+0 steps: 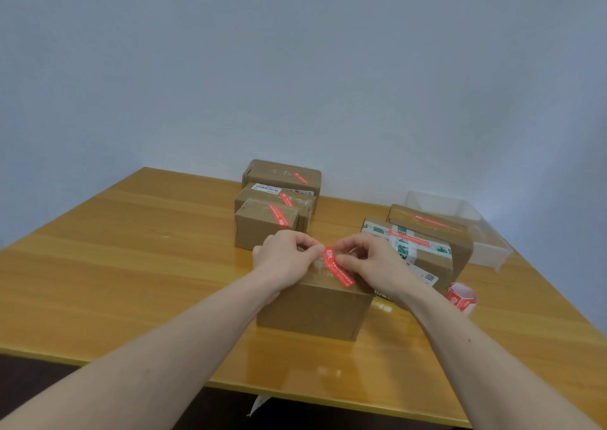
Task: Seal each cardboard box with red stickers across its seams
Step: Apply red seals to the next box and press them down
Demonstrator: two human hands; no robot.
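The red sticker (338, 267), thin, limp and tacky, lies diagonally on the box (315, 308) near the desk's (131, 265) front edge. Its far end is pinched by the left hand (282, 258) and right hand (371, 262); edges are best gripped.

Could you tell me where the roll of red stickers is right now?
The roll of red stickers lies on the wooden table, right of the nearest cardboard box.

left hand (285, 258), right hand (371, 262) pinch red sticker (338, 267); on cardboard box (312, 308)
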